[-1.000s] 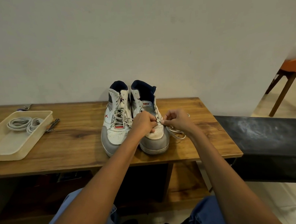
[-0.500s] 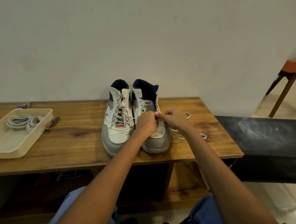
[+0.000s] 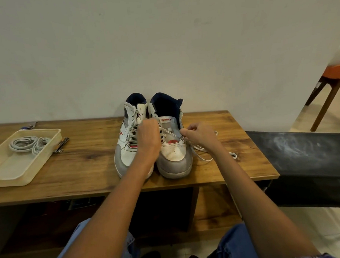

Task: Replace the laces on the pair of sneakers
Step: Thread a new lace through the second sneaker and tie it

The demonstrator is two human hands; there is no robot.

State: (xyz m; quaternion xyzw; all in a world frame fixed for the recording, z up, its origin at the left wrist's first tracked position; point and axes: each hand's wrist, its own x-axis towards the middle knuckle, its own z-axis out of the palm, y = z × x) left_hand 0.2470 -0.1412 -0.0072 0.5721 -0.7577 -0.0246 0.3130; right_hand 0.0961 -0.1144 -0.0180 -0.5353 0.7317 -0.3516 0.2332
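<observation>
The pair of sneakers stands toes toward the person on the wooden desk (image 3: 88, 156), heels against the wall. The left sneaker (image 3: 129, 142) is fully laced, while the right sneaker (image 3: 174, 148) is mostly unlaced: several eyelets stand bare and the old white lace (image 3: 204, 153) trails off onto the desk at about 3 o'clock of it. The left hand (image 3: 149, 137) has its fingers curled at the inner eyelet row; what they hold is hidden. The right hand (image 3: 200, 134) pinches the lace at the outer side of that sneaker. So the job looks early: one lace nearly out, the other untouched, no new lace threaded. Replacement laces (image 3: 28, 143) lie coiled in a cream tray (image 3: 12, 172) at 9 o'clock of the sneakers, with a small metal tool (image 3: 60, 145) just beside it. Nothing blocks the reach to the tray.
</observation>
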